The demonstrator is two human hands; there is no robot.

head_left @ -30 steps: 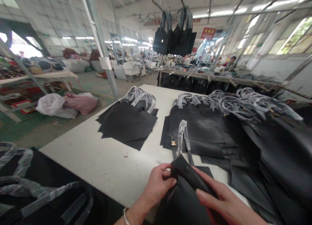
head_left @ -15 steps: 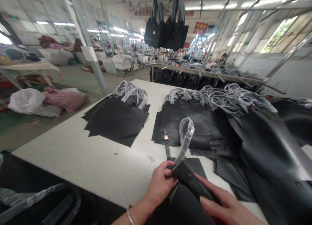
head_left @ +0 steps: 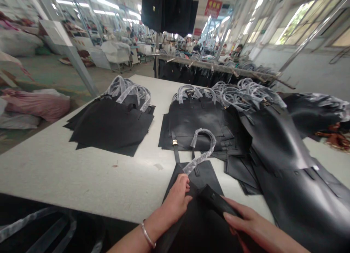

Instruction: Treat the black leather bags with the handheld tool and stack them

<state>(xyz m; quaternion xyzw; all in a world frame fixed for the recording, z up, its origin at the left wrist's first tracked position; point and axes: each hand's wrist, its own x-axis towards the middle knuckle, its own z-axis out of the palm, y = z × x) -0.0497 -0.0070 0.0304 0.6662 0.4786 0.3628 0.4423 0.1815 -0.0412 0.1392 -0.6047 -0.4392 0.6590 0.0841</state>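
A black bag panel [head_left: 209,172] lies in front of me on the table, its lower part towards my body. My left hand [head_left: 178,196] is closed on the panel's upper part, at the foot of a plastic-wrapped handle [head_left: 204,155] that curves up and to the right. A folded-over black flap [head_left: 214,200] with a small round mark is pinched between the thumb and fingers of my right hand [head_left: 242,222]. A thin strap with a gold buckle [head_left: 175,142] sticks out beyond the panel. Some fingertips of both hands are hidden by the material.
Stacked black panels with wrapped handles lie at the left [head_left: 112,127], and another stack [head_left: 195,118] stands straight ahead. More black pieces [head_left: 284,147] cover the right side. Behind the white table [head_left: 109,176] is a metal rack [head_left: 207,65]; black bags [head_left: 169,14] hang above.
My left hand has shifted to the upper left edge of the panel. The handle now leans over to the right, and the flap has come away from the left hand. The view has swung rightward.
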